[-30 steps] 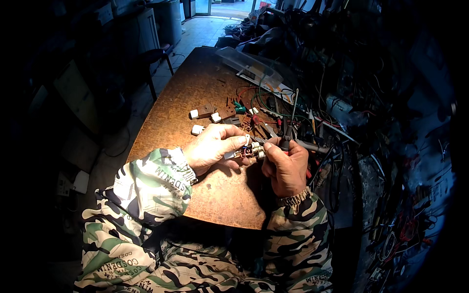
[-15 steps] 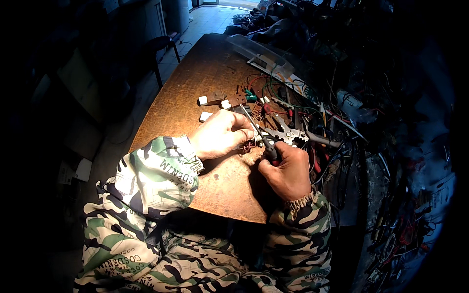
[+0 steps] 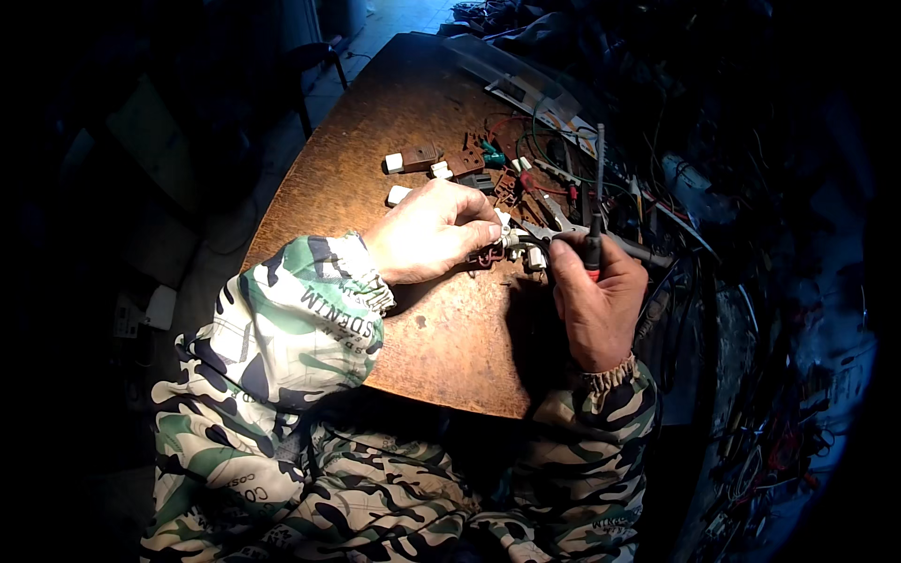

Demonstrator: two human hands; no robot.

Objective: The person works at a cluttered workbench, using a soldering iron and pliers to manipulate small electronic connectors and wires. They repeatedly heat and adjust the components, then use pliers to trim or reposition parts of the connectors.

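My left hand [image 3: 434, 231] is closed, thumb and fingertips pinching a small white connector piece [image 3: 505, 227] over the table. The fingers hide part of that piece. My right hand [image 3: 601, 296] grips a screwdriver [image 3: 597, 192] by its dark and red handle, its thin shaft pointing up and away, clear of the white piece. A short black wire [image 3: 537, 240] runs between the white piece and my right thumb; whether the thumb touches it I cannot tell. Just beyond lies a pair of metal pliers [image 3: 556, 223]. A small white block [image 3: 536, 258] and dark red bits [image 3: 486, 255] lie beneath the hands.
Brown blocks with white ends [image 3: 413, 158], a green piece [image 3: 493, 158] and a black block [image 3: 477, 181] lie beyond my left hand. A clear plastic tray [image 3: 511, 70] sits at the table's far end. Tangled wires and tools crowd the right side. A dark stool [image 3: 314, 58] stands at far left.
My right hand has moved right and drawn the screwdriver away from the white piece. Its shaft, leaning left before, now points nearly straight up. My left hand keeps its pinch.
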